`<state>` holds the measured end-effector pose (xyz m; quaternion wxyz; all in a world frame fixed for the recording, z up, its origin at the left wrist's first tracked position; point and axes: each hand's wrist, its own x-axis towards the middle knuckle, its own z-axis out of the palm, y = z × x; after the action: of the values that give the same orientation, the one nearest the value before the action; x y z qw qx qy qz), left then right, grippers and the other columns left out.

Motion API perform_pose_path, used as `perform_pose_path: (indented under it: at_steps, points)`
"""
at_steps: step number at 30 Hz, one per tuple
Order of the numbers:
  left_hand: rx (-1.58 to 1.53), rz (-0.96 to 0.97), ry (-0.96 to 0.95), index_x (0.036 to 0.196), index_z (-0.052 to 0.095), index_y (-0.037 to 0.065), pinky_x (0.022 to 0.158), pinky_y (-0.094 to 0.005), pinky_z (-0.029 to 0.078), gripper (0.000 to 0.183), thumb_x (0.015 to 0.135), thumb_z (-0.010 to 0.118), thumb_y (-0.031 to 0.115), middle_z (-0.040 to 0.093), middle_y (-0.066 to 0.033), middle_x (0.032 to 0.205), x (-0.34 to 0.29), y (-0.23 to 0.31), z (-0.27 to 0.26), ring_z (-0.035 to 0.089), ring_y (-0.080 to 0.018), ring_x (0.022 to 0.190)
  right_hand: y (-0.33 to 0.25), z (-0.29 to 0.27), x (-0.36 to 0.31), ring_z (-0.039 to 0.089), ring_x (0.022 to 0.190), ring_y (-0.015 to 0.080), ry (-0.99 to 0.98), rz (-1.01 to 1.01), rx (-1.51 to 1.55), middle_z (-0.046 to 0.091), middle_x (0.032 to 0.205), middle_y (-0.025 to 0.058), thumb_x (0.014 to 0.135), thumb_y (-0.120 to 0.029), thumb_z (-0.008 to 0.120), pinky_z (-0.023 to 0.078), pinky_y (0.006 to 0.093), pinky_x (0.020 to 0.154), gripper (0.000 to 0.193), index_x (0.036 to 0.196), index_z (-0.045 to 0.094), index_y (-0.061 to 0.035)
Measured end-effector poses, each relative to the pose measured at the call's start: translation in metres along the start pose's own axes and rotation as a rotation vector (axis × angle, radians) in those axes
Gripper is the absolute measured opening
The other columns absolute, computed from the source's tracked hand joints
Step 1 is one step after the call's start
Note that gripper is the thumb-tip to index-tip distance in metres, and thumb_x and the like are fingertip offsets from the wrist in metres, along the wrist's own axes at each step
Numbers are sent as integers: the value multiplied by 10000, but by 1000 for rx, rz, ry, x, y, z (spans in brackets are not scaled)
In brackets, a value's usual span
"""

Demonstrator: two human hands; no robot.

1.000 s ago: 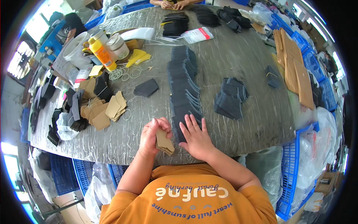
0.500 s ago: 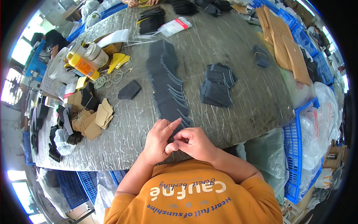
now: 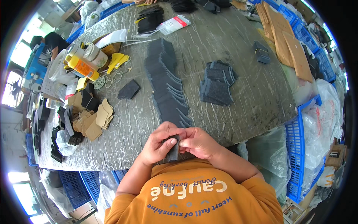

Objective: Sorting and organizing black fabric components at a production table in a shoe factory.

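A small dark grey fabric piece (image 3: 173, 152) is pinched between my hands near the table's front edge. My left hand (image 3: 159, 143) is closed on it, thumb lying across its face. The fingers of my right hand (image 3: 197, 142) grip its right side. Just beyond my hands starts a long row of overlapping dark grey fabric pieces (image 3: 166, 86), fanned out away from me. To the right of the row lies a loose pile of similar pieces (image 3: 217, 84). One more dark piece (image 3: 129, 89) rests alone left of the row.
Tan card pieces (image 3: 97, 121), rubber bands (image 3: 102, 82), a yellow bottle (image 3: 82, 67) and jars stand at left. A banded dark bundle (image 3: 261, 53) and brown paper (image 3: 278, 33) lie at far right. Blue crates (image 3: 295, 156) flank the table. Another person's hands show at the far edge.
My hands have turned and drawn together, and the dark grey fabric piece now shows below my left thumb. The rows and piles on the table stay the same.
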<state>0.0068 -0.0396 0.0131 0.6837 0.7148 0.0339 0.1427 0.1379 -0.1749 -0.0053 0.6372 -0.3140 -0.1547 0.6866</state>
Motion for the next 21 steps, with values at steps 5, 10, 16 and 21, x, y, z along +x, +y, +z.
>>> perform_pose_path:
  at_steps: [5, 10, 16, 21]
  points:
    - [713, 256, 9, 931, 672, 73, 752, -379, 423, 376, 567, 703, -11, 581, -79, 1033, 14, 21, 3, 514, -266, 872, 13, -13, 1, 522, 860, 96, -46, -91, 34, 585, 966, 34, 843, -44, 424, 434, 280, 781, 278, 1066, 583, 1]
    - [712, 345, 183, 807, 661, 80, 665, -291, 462, 238, 594, 737, 6, 627, -15, 755, 2, 17, -3, 545, -192, 700, -4, -18, -1, 615, 975, 341, 177, -352, 373, 629, 967, 163, 846, -37, 397, 505, 375, 823, 131, 852, 524, -67]
    - [359, -448, 439, 874, 655, 14, 619, -219, 431, 160, 723, 701, 39, 619, -5, 725, -12, 0, -25, 535, -62, 662, -14, -55, -39, 499, 630, 124, 552, -539, -548, 487, 678, 15, 821, -95, 589, 429, 310, 553, 41, 812, 549, -104]
    - [470, -644, 306, 856, 662, 12, 585, -223, 420, 119, 757, 678, 76, 627, 3, 711, -1, -2, -24, 523, -56, 637, 21, -45, -43, 516, 572, 183, 312, -792, -1676, 496, 676, 16, 709, -119, 716, 416, 321, 514, 97, 785, 656, -108]
